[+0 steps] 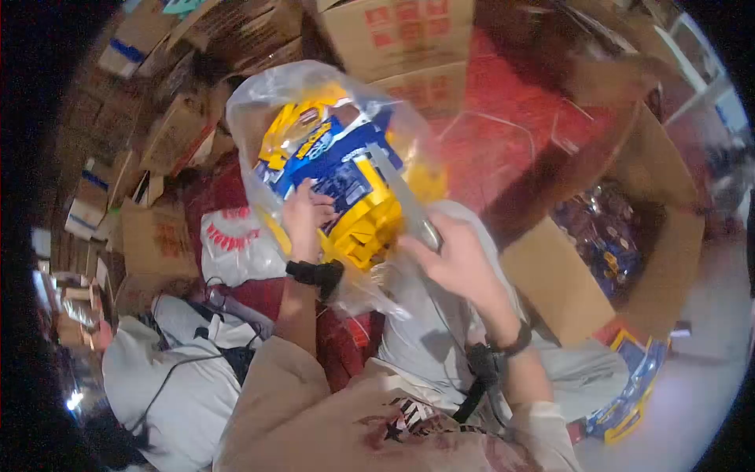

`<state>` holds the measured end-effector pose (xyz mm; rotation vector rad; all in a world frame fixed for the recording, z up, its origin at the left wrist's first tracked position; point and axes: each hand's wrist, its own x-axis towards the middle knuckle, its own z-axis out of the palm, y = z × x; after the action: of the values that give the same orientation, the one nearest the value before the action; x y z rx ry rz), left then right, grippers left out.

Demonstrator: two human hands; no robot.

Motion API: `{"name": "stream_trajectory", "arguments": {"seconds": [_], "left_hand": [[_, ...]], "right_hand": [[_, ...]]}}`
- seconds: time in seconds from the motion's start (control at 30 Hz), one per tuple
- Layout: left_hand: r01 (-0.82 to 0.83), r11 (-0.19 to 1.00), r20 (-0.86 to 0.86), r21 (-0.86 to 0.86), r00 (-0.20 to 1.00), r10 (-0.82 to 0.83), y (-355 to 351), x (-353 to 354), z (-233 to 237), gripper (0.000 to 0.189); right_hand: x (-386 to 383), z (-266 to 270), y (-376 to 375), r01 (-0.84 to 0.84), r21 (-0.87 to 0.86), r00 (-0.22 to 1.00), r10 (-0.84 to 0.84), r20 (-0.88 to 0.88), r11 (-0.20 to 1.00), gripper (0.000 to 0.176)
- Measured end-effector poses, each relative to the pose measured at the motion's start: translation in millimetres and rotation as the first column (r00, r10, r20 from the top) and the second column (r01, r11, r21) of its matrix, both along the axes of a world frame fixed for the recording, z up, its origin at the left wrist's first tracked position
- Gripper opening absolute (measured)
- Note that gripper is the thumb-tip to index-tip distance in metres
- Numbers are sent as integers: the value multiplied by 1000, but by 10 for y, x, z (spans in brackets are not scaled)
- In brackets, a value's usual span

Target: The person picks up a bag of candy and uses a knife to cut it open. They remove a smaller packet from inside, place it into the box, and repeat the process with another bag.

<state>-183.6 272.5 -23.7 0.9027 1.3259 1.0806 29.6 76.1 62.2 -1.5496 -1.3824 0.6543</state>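
A clear plastic bag (263, 94) holds several yellow and blue printed packets (366, 228) in front of the body. My left hand (305, 219) reaches over the bag's near left side, its fingers apart and touching the blue packets. On the right, my right hand (456, 256) is closed round a long grey tool (397, 185), whose narrow end points up and left over the packets. Blur hides the tool's exact shape.
An open cardboard box (664, 189) with dark packets stands at right. Cartons (417, 39) stand ahead and more are stacked at left. A white bag with red print (240, 244) lies on the red floor. Blue and yellow packets (629, 385) lie lower right. Another person's pale clothing (165, 385) shows lower left.
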Motion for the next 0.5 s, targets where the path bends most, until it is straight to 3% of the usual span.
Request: {"name": "stream_trajectory", "arguments": {"seconds": [0.03,0.1,0.13,0.2,0.23,0.27,0.3,0.33,0.37,0.43,0.47,0.5], "left_hand": [[-4,999,-39,48,999,6,125,-28,-129,36],[45,994,-150,96,988,-30,250,-85,-207,35],[152,985,-225,87,966,-129,341,-182,-233,36],[308,915,-41,-260,944,-329,966,-648,-446,53],[187,981,-182,-56,964,-194,512,-214,1,52],[223,972,-106,-73,967,-230,621,-307,21,48],[169,983,37,-72,985,-167,1588,-925,-777,50],[295,954,-223,54,935,-277,1195,-716,-206,53],[433,765,-324,477,895,-305,587,-422,-42,56],[521,655,-520,548,825,-221,-218,-4,473,56],[555,622,-576,552,793,-197,-506,96,701,56],[588,592,-614,550,766,-189,-733,174,860,56]], "right_hand": [[40,85,-223,25,-176,999,-30,-24,984,30],[83,71,-721,130,-181,961,-168,-218,975,24],[115,-38,-995,173,-206,933,-227,-281,963,24],[204,-156,-1546,334,-125,875,-357,-327,934,21],[227,-274,-1838,410,-118,827,-424,-369,904,20],[236,-346,-2150,483,-110,766,-480,-426,869,22],[192,-317,-2471,596,-124,697,-588,-411,794,22],[105,-247,-2730,699,-165,550,-670,-498,696,24],[35,-204,-2964,774,-199,403,-711,-577,601,25],[-95,-321,-3448,893,-222,228,-819,-527,391,27],[-168,-493,-3610,966,-127,149,-887,-437,224,28],[-229,-563,-3780,974,-195,1,-866,-500,114,27]]}}
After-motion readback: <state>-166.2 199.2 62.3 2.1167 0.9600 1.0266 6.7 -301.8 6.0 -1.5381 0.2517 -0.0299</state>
